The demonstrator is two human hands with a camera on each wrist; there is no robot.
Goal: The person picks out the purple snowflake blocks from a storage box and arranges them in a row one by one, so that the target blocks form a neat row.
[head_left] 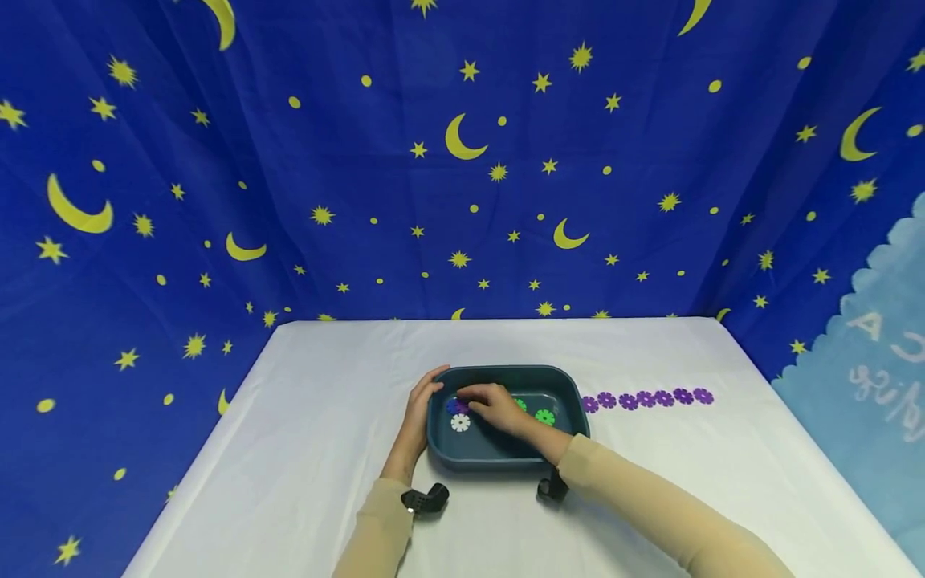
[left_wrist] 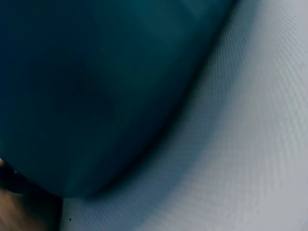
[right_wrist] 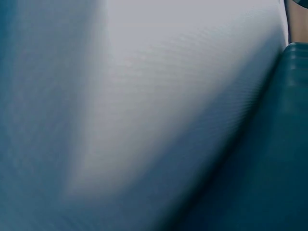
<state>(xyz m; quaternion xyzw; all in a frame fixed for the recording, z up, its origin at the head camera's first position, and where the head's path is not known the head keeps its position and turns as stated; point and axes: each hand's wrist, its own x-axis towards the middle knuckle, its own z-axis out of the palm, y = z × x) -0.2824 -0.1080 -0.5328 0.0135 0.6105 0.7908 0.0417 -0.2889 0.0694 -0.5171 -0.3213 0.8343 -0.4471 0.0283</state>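
Observation:
A dark teal plastic tub (head_left: 499, 465) stands on the white-covered table. At its left end, my left hand (head_left: 417, 409) grips the wall, with fingertips over the rim. My right hand (head_left: 497, 405) reaches inside, thumb and fingers pinching a purple snowflake disc (head_left: 463, 408) that they partly cover. Beside it lies a blue disc (head_left: 453, 406), and just below is a white disc (head_left: 460, 422). Green discs (head_left: 545, 417) lie in the right half, one partly behind my hand. Both wrist views show only the tub's outer wall (left_wrist: 120, 96), tablecloth and a sliver of arm; neither shows the fingers.
Right of the tub, several purple discs (head_left: 645, 399) form a row on the white tablecloth (head_left: 303, 449). A blue curtain (head_left: 405, 185) with yellow moons and stars surrounds the table. A light blue lettered cloth (head_left: 874, 345) hangs at the right.

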